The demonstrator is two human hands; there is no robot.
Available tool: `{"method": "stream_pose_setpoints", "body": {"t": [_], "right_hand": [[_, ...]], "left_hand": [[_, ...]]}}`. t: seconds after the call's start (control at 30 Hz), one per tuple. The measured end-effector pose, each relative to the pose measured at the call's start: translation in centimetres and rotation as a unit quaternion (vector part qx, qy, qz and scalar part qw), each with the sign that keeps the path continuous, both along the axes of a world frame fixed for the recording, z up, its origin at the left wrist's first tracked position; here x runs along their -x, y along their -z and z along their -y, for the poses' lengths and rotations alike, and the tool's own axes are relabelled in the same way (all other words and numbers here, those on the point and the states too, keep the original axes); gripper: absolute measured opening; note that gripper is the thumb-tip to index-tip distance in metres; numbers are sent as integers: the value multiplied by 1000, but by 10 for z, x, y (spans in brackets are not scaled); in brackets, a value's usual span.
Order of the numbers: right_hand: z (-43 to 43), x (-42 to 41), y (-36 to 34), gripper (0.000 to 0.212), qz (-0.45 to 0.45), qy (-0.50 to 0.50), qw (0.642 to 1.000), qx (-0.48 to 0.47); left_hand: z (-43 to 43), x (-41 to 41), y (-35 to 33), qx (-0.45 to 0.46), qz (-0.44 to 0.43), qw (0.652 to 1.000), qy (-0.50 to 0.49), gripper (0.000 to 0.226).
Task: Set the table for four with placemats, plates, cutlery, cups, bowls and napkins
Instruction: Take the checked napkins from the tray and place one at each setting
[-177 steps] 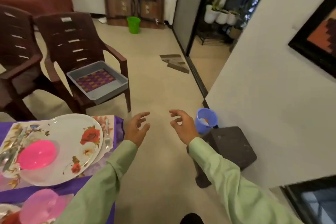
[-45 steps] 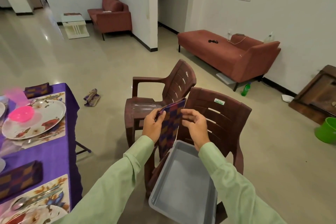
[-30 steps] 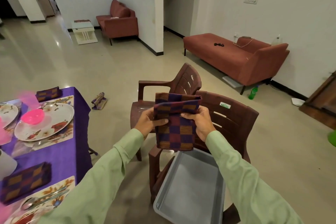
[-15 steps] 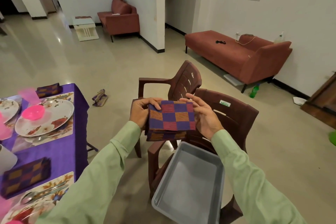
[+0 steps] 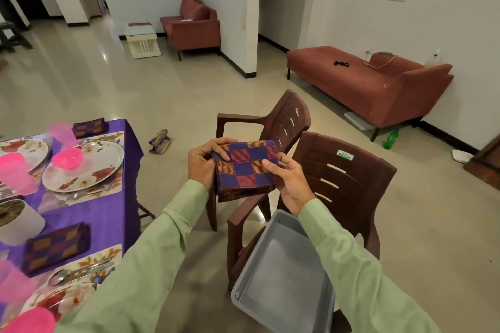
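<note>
Nearest, right of the table (image 5: 113,213), a grey tray (image 5: 284,278) is seen resting on a brown chair (image 5: 349,178). Just beyond it, equally right of the table, the folded checked napkin (image 5: 246,167) is held level in the air, its long axis running from hand to hand. Its left edge is pinched by thumb and curled fingers of the left hand (image 5: 201,163), its right edge by the right hand (image 5: 290,182). The left hand is judged nearer the table, so the carry would go leftward.
</note>
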State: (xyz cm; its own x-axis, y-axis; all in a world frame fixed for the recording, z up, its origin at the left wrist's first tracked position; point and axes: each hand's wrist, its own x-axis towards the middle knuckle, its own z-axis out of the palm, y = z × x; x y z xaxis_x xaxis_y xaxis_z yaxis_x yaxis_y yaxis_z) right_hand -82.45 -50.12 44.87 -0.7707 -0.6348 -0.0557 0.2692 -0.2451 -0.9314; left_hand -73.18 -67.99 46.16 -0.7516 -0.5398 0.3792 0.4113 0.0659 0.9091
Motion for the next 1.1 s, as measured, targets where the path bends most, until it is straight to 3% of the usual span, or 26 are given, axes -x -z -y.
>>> {"method": "stream_pose_setpoints", "body": {"t": [0.13,0.3,0.4,0.47,0.57,0.63,0.73,0.83,1.0,1.1], "right_hand": [[1,3,-5,22,-1,1,1000,-7],[1,14,-18,16,-79,2,995,-58],[6,17,-27,25,-131,-24,987,-92],[14,16,-33,27,-173,-61,977,-111],[20,15,-41,20,-221,-118,960,-127],[16,14,-44,24,-214,-129,961,-115],[3,13,-37,41,-125,-146,980,-57],[1,9,-20,47,-86,-71,993,-34],[12,-2,-10,40,-144,45,985,-83],[19,-9,-12,33,-193,46,976,-89]], "left_hand": [[15,-8,10,6,60,998,16,38],[35,-32,15,13,147,986,75,39],[28,-24,5,62,171,980,78,35],[17,-12,2,70,188,973,114,45],[6,1,2,44,224,964,139,54],[4,3,4,-5,203,970,132,50],[4,2,8,-45,182,977,99,41],[3,4,15,-46,187,980,48,36],[-43,-2,23,52,200,956,-210,52],[-70,-7,25,58,158,962,-214,48]]}}
